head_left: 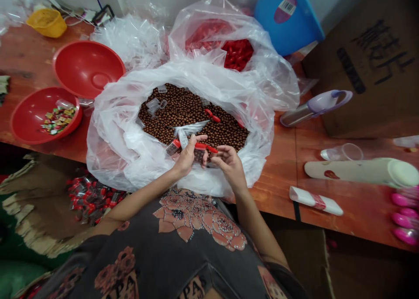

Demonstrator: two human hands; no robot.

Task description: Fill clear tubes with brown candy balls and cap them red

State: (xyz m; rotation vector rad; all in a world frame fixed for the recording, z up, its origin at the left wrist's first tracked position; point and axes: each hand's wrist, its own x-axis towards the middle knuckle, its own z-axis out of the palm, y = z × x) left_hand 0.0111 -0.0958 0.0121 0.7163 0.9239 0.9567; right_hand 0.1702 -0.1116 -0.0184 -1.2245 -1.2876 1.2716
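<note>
A large clear plastic bag (121,137) lies wide open in front of me, filled with small round brown balls (183,102). Over its near side, my left hand (186,157) is closed on a small clear container with a red cap (201,146). My right hand (231,163) pinches the right end of that cap. Just left of my left hand is another clear container with a red lid (173,147). A crumpled clear film piece (190,128), a red scoop-shaped cap (212,115) and clear empty containers (153,106) rest on the balls.
Two red bowls (88,63) stand at left, one holding wrapped bits (59,120). Behind are a bag of red caps (237,54), clear plastic pieces (131,37) and a blue bin (288,17). Bottles (347,172) and a carton (369,72) are right. Filled containers (93,198) lie lower left.
</note>
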